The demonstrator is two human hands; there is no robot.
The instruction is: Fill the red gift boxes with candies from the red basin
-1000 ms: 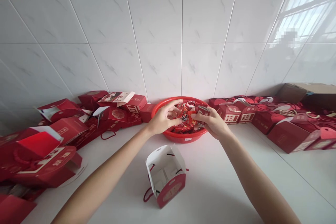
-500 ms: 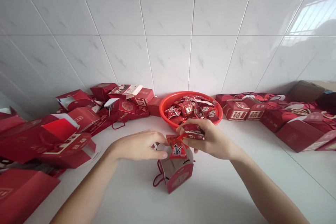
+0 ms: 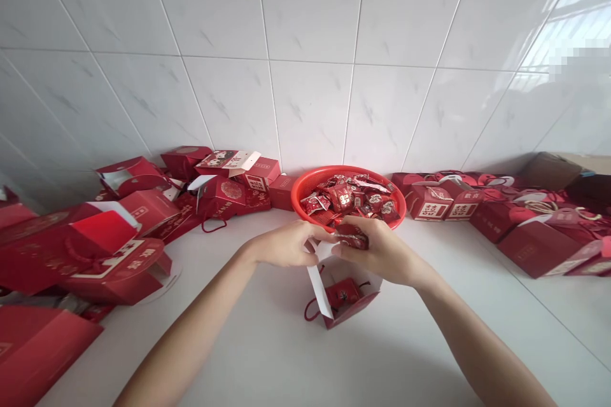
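An open red box (image 3: 356, 308) with a thin red cord handle stands on the white surface, its pale inner flap raised on the left. Inside lies a red wrapped candy (image 3: 344, 293). Above the box's back edge, my right hand (image 3: 382, 251) holds red candy packets (image 3: 352, 236). My left hand (image 3: 289, 245) meets it from the left, thumb and fingers closed near the packets and the box's pale flap; what it pinches is hidden. Just behind both hands sits a red basket (image 3: 298, 194) of wrapped candies.
Several red boxes (image 3: 143, 213) are piled on the left, some with open flaps. More closed red boxes (image 3: 432, 201) line the wall at the right, with a brown carton (image 3: 548, 172) behind. A tiled wall (image 3: 310, 108) rises at the back.
The candy that was between my hands now lies in the box. My left hand has moved right and up, towards my right hand. The box appears farther right, with its opening more visible.
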